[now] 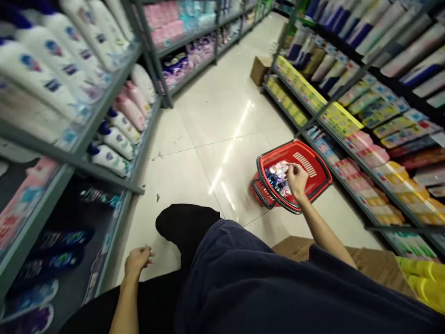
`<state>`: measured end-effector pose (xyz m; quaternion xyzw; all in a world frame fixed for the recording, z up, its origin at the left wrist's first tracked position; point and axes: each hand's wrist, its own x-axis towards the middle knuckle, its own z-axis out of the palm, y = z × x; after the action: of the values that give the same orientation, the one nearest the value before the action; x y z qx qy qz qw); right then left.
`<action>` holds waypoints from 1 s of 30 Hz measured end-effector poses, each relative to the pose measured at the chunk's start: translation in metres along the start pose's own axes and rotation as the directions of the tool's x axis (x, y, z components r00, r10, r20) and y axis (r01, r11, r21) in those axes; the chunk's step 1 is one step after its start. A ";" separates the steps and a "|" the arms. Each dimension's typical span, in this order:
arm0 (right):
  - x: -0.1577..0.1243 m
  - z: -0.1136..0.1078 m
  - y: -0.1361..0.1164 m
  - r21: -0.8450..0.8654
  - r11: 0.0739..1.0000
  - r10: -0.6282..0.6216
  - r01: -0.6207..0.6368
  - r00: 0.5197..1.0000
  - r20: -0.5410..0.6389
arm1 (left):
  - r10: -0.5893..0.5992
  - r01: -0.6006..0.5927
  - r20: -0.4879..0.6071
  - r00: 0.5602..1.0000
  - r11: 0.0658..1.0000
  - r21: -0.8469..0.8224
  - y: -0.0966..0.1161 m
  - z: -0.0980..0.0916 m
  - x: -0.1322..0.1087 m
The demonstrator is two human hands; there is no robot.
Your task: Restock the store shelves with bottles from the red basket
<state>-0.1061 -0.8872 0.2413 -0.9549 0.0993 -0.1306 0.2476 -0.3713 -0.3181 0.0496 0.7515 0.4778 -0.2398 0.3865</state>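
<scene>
A red shopping basket (318, 164) with black rims stands on the floor ahead and to the right. Inside it lies a shiny plastic packet (277, 178) in white, blue and purple; its contents cannot be made out. My right hand (297, 180) reaches over the basket, fingers pinched together at the packet's edge. Down at my left side, my left hand (138, 262) hangs over the floor with loosely bent fingers and nothing visible in it. The lower shelf on the left is the thing nearest to it.
Left shelves (135, 134) hold rows of white and pink bottles (111, 157). Right shelves (333, 99) carry yellow, pink and orange packs. A cardboard box (260, 69) sits farther along the pale tiled floor (194, 125). Close on my right is a brown board-like surface (375, 266).
</scene>
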 end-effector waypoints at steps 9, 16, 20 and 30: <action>0.048 0.055 0.129 -0.316 0.948 0.143 0.037 0.837 0.529 | -0.053 0.047 -0.009 0.999 0.947 -0.318 0.020 0.024 0.011; 0.071 0.078 0.111 -0.308 0.913 -0.011 0.266 0.772 0.636 | -0.038 -0.036 -0.123 0.992 0.837 -0.546 0.008 0.007 -0.023; 0.076 0.043 0.111 -0.274 0.917 -0.088 0.289 0.817 0.570 | -0.011 -0.152 -0.241 0.970 0.751 -0.643 0.007 0.000 -0.048; 0.118 -0.133 -0.082 0.031 0.771 -0.614 0.636 0.756 -0.230 | 0.851 -0.778 -0.128 0.509 0.391 -0.493 0.297 0.026 -0.196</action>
<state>-0.0235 -0.9063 0.4183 -0.8995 -0.2073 -0.3091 0.2288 -0.1861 -0.5163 0.2817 0.7431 0.0611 0.0568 0.6639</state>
